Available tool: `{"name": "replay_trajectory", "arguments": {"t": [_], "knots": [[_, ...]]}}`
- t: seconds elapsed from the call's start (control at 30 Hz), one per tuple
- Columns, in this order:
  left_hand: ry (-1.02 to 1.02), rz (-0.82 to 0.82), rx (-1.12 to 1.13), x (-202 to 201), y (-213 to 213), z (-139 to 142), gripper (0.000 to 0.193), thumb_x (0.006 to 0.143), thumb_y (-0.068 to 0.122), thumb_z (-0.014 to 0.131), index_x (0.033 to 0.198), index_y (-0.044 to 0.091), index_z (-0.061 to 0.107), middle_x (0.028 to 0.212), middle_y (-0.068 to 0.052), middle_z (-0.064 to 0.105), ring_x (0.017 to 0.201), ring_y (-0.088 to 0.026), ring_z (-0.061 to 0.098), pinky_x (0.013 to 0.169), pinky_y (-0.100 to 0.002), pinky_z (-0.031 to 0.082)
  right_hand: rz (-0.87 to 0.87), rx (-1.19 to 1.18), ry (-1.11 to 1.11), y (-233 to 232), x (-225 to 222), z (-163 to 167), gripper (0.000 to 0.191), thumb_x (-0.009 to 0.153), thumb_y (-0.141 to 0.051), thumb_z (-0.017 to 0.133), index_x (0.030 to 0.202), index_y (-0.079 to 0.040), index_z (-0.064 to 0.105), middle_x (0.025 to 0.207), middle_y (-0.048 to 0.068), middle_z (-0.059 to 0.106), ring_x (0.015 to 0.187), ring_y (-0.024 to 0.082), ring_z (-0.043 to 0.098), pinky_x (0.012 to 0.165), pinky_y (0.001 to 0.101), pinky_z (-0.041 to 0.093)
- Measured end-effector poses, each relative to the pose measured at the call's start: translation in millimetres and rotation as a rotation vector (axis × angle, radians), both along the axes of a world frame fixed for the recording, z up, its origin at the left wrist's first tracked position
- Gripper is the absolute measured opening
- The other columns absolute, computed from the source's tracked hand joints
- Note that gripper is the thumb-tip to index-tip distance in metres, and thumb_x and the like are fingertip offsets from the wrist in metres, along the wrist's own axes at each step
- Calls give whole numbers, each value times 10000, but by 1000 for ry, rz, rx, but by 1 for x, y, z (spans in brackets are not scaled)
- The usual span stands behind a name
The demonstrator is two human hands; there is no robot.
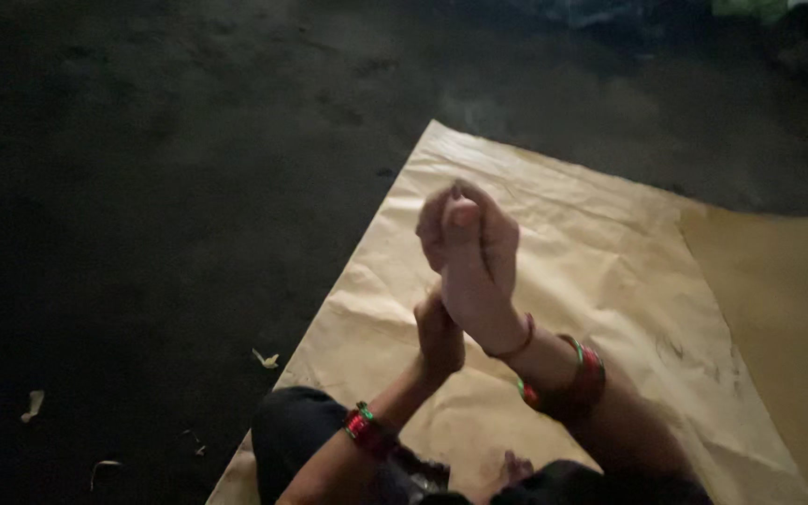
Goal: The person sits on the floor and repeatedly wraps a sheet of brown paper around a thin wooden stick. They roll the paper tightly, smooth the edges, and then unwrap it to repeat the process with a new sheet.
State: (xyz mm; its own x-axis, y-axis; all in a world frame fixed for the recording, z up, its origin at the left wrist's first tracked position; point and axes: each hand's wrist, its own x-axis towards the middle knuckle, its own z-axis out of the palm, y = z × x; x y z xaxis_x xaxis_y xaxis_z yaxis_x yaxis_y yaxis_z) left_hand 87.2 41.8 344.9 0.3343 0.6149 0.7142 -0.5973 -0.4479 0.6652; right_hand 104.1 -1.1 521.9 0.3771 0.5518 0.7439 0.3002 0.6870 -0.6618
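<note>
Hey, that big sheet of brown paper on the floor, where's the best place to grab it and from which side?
Probably the paper's far corner, pinched from the dark floor side. That corner lies free and bare, while the near end sits under the person's legs. Both hands, left hand and right hand, are raised above it.

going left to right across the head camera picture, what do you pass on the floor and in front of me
Pale scrap on the dark floor → small pale scrap beside the paper's edge → left hand with a red and green bangle → right hand raised over the creased tan paper sheet → darker tan sheet.
</note>
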Motion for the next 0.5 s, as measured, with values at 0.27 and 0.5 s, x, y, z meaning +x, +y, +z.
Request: {"name": "replay_trajectory", "arguments": {"t": [0.27, 0.5], "knots": [[181, 233, 224, -9, -9, -6, 93, 979, 30, 521, 893, 56, 499, 724, -138, 460, 667, -242, 426, 573, -391, 361, 125, 4, 316, -14, 15, 31, 290, 1087, -306, 439, 976, -67, 561, 619, -7, 459, 471, 71, 383, 396, 251, 300], [374, -84, 31, -3, -4, 31, 153, 1014, 75, 549, 872, 20, 529, 637, -113, 424, 564, -175, 416, 519, -359, 357, 45, 66, 218, -34, 45, 43, 408, 1153, -356, 337, 1193, -69, 625, 708, -14, 506, 559, 63, 429, 500, 224, 376]]}}
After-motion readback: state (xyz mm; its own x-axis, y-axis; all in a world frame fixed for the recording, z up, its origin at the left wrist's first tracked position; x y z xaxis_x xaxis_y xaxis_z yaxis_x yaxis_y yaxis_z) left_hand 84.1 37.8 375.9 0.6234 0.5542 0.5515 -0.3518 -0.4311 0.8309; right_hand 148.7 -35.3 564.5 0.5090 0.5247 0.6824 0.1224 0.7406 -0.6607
